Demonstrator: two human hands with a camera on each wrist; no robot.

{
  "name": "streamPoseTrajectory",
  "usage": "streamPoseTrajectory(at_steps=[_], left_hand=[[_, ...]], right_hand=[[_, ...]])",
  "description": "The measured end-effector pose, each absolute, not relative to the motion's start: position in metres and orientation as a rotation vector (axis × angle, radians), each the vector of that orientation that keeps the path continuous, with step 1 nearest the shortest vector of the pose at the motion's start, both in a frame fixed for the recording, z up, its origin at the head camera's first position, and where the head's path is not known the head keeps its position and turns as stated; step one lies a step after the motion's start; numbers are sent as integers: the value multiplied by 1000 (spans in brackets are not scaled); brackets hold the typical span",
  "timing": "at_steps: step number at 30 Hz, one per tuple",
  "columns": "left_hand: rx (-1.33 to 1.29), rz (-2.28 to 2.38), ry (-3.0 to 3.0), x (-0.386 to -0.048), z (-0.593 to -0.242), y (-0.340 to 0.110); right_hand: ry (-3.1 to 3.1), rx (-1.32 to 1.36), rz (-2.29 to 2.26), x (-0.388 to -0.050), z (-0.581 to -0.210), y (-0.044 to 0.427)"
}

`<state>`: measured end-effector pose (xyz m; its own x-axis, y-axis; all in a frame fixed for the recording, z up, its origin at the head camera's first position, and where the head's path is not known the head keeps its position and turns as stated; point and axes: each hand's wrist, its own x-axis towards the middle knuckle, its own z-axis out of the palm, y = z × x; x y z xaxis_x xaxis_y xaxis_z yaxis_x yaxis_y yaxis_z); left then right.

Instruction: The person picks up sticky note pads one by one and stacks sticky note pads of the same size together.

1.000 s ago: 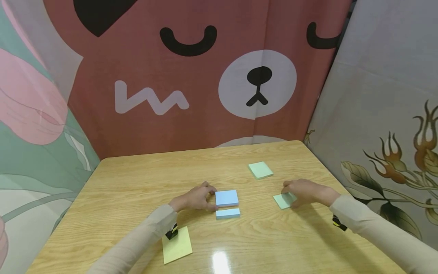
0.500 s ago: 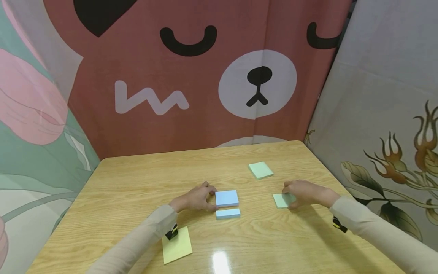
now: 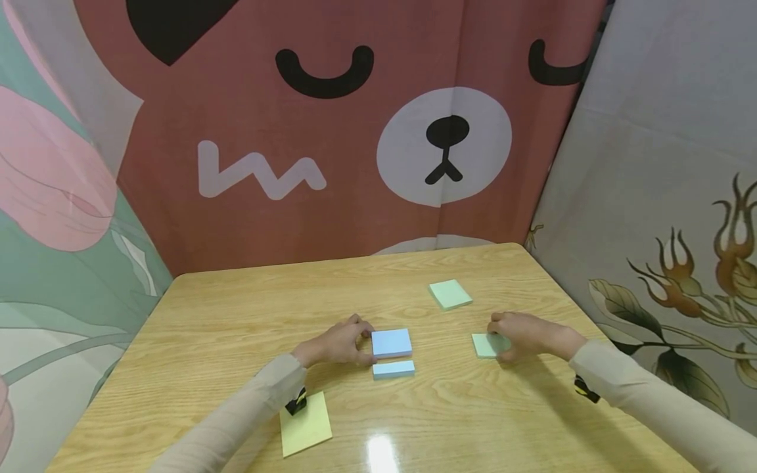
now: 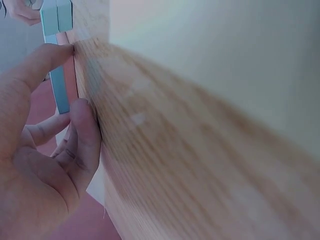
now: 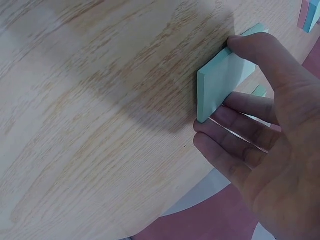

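Note:
On the wooden table, the left hand (image 3: 340, 343) has its thumb and fingers at the near and far edges of a blue pad (image 3: 391, 343). A pink layer (image 4: 70, 75) lies beneath the blue one (image 4: 58, 90) in the left wrist view. Nearer the table's front, a narrow light-blue pad (image 3: 393, 369) lies parallel to it. The right hand (image 3: 529, 335) holds a pale green pad (image 3: 488, 345) by its edges, thumb on one side and fingers on the other (image 5: 222, 82). This pad lies flat or nearly so, its right part hidden by the hand.
Another green pad (image 3: 451, 293) lies farther back, between the blue pad and the right hand. At the front left, a yellow pad (image 3: 306, 427) is partly covered by the left wrist's dark device (image 3: 297, 401). Patterned curtains (image 3: 331, 217) stand behind and beside the table.
The green pad in the right hand has turned slightly, its edges now squarer to the blue pads. The left hand and the other pads have stayed in place.

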<state>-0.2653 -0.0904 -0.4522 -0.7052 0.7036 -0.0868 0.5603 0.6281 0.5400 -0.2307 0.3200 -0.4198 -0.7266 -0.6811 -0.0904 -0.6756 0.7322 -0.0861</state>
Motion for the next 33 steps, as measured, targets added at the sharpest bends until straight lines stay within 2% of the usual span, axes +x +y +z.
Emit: streamPoseTrajectory(at_steps=[33], left_hand=[[1049, 692, 2583, -267, -456, -90]], right_hand=[[2973, -1260, 88, -234, -427, 310]])
